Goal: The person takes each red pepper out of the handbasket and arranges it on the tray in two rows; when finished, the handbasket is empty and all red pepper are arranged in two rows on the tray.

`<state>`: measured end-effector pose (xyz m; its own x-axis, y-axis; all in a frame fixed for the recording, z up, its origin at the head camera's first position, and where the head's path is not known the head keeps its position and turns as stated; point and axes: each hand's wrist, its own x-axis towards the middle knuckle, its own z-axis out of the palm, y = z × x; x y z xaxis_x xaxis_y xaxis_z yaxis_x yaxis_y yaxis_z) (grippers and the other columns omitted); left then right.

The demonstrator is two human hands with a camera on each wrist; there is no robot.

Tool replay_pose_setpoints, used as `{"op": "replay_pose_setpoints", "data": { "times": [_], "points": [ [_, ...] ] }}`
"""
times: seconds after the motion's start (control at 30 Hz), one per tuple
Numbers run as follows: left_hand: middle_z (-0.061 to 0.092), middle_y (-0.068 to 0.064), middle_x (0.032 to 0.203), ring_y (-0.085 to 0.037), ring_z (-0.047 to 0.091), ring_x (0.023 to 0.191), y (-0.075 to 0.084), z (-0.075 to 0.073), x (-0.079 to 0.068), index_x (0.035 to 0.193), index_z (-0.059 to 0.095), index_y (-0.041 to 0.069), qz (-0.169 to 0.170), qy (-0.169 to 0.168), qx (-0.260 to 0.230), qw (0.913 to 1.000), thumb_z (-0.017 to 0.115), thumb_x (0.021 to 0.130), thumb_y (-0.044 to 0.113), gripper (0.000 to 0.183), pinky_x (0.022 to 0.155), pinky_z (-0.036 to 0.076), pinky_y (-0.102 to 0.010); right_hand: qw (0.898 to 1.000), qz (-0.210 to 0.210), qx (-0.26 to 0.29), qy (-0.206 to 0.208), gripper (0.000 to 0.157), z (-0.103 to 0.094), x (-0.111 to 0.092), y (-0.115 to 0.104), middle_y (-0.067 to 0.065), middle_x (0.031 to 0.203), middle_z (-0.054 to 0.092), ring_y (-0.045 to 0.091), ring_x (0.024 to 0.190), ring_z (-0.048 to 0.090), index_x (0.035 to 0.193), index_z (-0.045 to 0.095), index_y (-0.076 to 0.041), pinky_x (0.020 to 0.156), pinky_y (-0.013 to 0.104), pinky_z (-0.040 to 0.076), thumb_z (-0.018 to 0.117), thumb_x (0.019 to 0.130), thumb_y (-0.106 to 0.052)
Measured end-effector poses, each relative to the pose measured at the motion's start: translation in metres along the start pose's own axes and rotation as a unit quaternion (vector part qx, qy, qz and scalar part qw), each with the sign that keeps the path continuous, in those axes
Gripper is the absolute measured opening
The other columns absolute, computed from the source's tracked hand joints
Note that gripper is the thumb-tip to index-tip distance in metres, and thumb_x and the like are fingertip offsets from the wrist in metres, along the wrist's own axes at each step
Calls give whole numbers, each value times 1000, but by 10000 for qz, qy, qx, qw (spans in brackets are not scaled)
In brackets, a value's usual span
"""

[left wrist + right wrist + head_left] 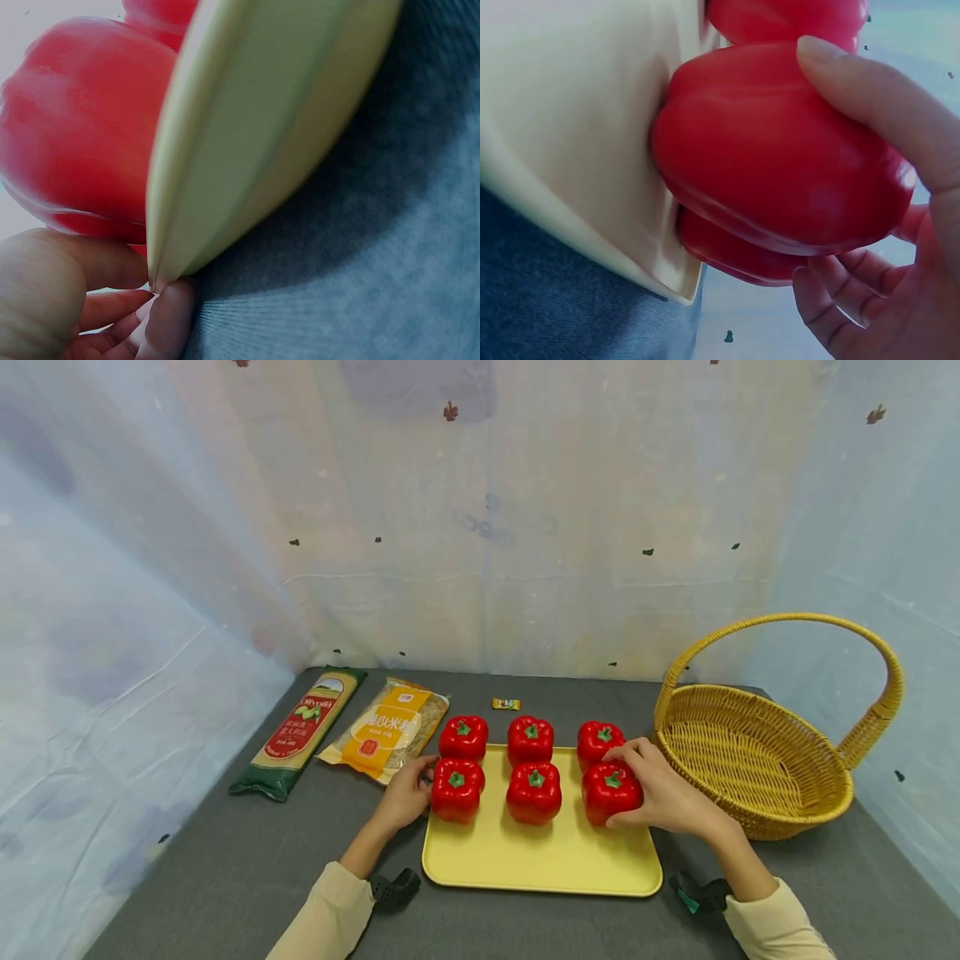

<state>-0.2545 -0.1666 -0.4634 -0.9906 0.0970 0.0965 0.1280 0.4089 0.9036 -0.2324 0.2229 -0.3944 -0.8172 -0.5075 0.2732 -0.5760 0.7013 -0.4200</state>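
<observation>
A yellow tray [540, 867] bears two rows of red bell peppers with green stems. My right hand [663, 789] grips the front right bell pepper [611, 802], thumb on its near side and fingers around its far side. In the right wrist view that bell pepper [772, 157] appears close to the tray's surface; whether it touches is unclear. At the tray's left edge, my left hand [405, 795] pinches the rim [169, 247], beside the front left bell pepper [456, 802]. Part of the left fingers is hidden behind that pepper in the head view.
A yellow wicker basket [750, 814] with a tall handle stands right of the tray. Left of the tray lie a yellow-and-clear grain bag [390, 727] and a green-ended pasta packet [303, 727]. A small yellow wrapped candy [506, 703] lies behind the peppers on the grey tabletop [225, 877].
</observation>
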Motion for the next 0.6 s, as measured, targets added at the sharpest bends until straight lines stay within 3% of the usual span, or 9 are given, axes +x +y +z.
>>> {"op": "replay_pose_setpoints", "data": {
  "times": [0.6],
  "points": [
    [54, -12, 92, -16, 48, 56, 1, 0, 0, 129, 48, -6, -113, 28, 15, 9999, 55, 82, -6, 48, 44, 52, -31, 10000, -64, -28, -63, 82, -3, 0, -4, 3, 112, 41, 19, 105, 40, 121, 51, -12, 81, 45, 50, 90, 53, -37]
  ]
}}
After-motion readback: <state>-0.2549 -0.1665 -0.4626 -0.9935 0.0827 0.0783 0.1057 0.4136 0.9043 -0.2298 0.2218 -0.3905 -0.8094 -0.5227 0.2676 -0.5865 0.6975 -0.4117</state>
